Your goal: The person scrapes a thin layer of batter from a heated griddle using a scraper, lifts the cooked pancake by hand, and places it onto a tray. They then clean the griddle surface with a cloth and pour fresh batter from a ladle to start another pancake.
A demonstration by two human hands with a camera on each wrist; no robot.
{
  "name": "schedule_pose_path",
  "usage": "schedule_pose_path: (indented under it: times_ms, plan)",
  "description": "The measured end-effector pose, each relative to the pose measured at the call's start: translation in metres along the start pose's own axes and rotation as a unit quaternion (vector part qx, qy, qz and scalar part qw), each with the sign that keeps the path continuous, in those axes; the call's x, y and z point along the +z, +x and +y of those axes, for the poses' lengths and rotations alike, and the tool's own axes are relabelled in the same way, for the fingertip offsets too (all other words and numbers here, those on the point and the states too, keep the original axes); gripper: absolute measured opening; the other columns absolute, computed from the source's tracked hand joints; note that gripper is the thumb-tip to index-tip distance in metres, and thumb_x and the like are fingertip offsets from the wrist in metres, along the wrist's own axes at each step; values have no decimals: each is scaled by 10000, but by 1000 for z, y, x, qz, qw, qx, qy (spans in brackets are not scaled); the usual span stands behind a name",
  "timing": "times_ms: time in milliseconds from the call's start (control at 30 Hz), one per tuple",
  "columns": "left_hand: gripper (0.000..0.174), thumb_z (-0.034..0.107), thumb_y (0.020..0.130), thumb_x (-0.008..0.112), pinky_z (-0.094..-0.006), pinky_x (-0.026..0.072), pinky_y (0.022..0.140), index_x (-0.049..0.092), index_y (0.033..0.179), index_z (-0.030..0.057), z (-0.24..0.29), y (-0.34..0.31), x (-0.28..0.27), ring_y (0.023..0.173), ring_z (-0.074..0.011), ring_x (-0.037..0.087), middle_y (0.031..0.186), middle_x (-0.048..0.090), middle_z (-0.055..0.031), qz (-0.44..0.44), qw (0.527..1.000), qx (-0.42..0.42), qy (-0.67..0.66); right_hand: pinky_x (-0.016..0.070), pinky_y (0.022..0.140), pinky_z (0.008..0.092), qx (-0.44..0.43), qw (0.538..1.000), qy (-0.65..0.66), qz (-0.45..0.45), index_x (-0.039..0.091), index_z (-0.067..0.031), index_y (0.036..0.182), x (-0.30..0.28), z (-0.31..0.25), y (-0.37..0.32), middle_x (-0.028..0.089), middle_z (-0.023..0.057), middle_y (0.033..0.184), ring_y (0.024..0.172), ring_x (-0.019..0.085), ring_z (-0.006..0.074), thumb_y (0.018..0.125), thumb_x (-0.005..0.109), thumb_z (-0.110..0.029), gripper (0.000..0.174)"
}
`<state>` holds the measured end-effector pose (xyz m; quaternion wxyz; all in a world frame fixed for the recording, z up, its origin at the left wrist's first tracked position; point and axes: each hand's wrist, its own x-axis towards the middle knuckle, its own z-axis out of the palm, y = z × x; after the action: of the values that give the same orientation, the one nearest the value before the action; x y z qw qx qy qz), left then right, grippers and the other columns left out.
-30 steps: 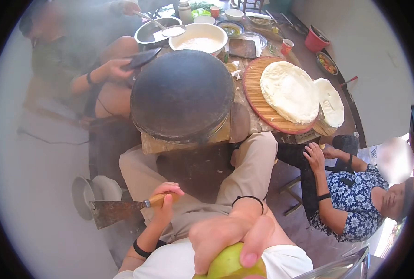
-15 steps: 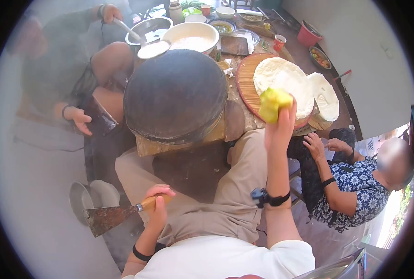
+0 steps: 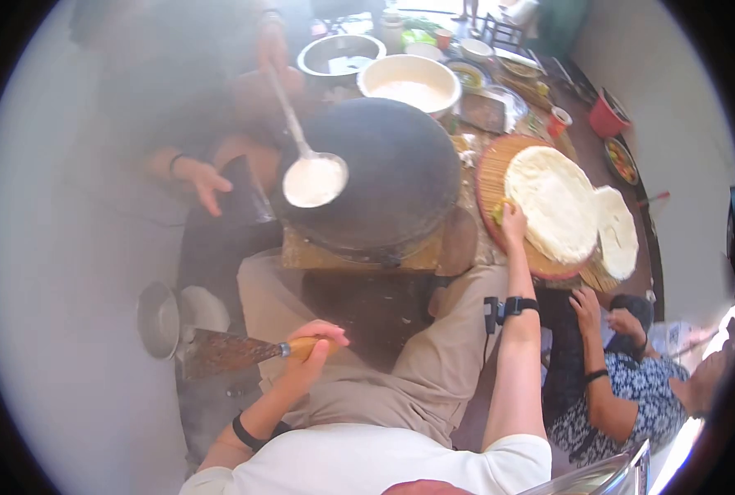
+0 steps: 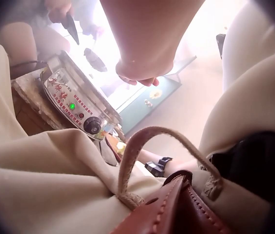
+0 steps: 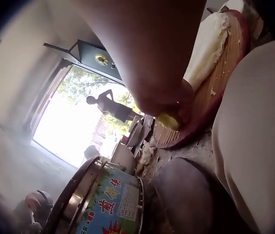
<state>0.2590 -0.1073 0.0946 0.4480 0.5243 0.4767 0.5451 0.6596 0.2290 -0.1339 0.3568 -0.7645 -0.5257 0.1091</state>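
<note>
My left hand [image 3: 308, 365] grips the wooden handle of a scraper with a wide, rusty blade [image 3: 229, 355], held over my left thigh. With my right arm stretched forward, my right hand [image 3: 513, 226] holds a yellow-green fruit [image 5: 169, 121] at the near left edge of a round bamboo tray [image 3: 491, 169]. Fingers hide part of the fruit. On the tray lies a stack of pale, thin round flatbreads [image 3: 551, 206]. Left of it stands a domed black griddle [image 3: 384, 165]. Over the griddle another person holds a ladle [image 3: 315, 180] full of white batter.
Behind the griddle stand a white bowl [image 3: 409, 87] of batter and a steel basin [image 3: 341, 56]. Steam hangs at the left. A person in a flowered shirt [image 3: 607, 404] sits close at my right. A metal bowl [image 3: 158, 322] is low at the left.
My right hand has gone from near my chest out to the bamboo tray, carrying the fruit. The other person's ladle has swung from the bowls over the griddle. My left hand keeps its grip.
</note>
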Motion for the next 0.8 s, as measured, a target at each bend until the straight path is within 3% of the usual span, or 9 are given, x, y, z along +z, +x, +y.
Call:
schedule_pose_path:
  times_ms: [100, 200, 333, 433, 533, 733, 800]
  plan:
    - [189, 153, 876, 474, -348, 431, 852, 578, 944, 11, -2, 2, -1, 812, -179, 580, 794, 613, -91, -13, 1000, -11, -13, 426, 835, 450, 6, 1000, -18, 14, 538, 4, 1086, 3, -5, 4, 583, 244, 999, 963, 541, 387, 831, 530, -346, 434]
    - [188, 126, 867, 469, -313, 440, 822, 583, 958, 6, -4, 3, 5, 817, -171, 584, 832, 612, -92, -15, 995, -89, -39, 424, 844, 447, 17, 999, -47, 15, 477, 0, 1163, -9, 1, -4, 536, 258, 1071, 976, 534, 384, 839, 532, -336, 469]
    - [193, 91, 866, 448, -287, 438, 786, 583, 984, 17, 2, 5, 8, 856, -146, 571, 883, 608, -75, -67, 990, -117, -34, 412, 864, 437, -15, 999, -29, 24, 435, 21, 1202, -26, -3, -15, 514, 254, 1111, 1003, 522, 376, 842, 539, -299, 493]
    - [184, 115, 870, 471, -242, 407, 740, 588, 1005, 71, 0, 3, 10, 845, -87, 509, 923, 596, -21, -93, 988, -111, -60, 392, 901, 427, -36, 999, 21, -16, 404, 42, 1229, -31, 1, -17, 495, 257, 1149, 1053, 495, 379, 841, 543, -263, 513]
    - [184, 118, 877, 468, -240, 405, 730, 585, 1013, 78, -2, 0, 16, 810, -81, 504, 903, 597, -13, -99, 987, -105, -72, 359, 948, 423, -71, 997, 9, -37, 353, 54, 1274, -43, -19, -37, 450, 271, 1220, 1129, 445, 387, 834, 544, -228, 556]
    - [166, 131, 889, 478, -232, 408, 703, 581, 1006, 74, 6, -6, 21, 775, -73, 512, 874, 600, -3, -129, 978, -143, -80, 296, 1005, 434, -117, 987, -36, 107, 308, 55, 1302, -68, -63, -88, 406, 284, 1264, 1188, 377, 403, 817, 540, -158, 578]
    - [156, 133, 889, 481, -237, 411, 703, 580, 991, 67, 11, -7, 21, 778, -78, 518, 865, 604, -6, -144, 979, -117, -86, 287, 1008, 447, -184, 972, -44, 141, 307, 49, 1307, -67, -59, -103, 404, 279, 1269, 1197, 362, 414, 802, 539, -127, 583]
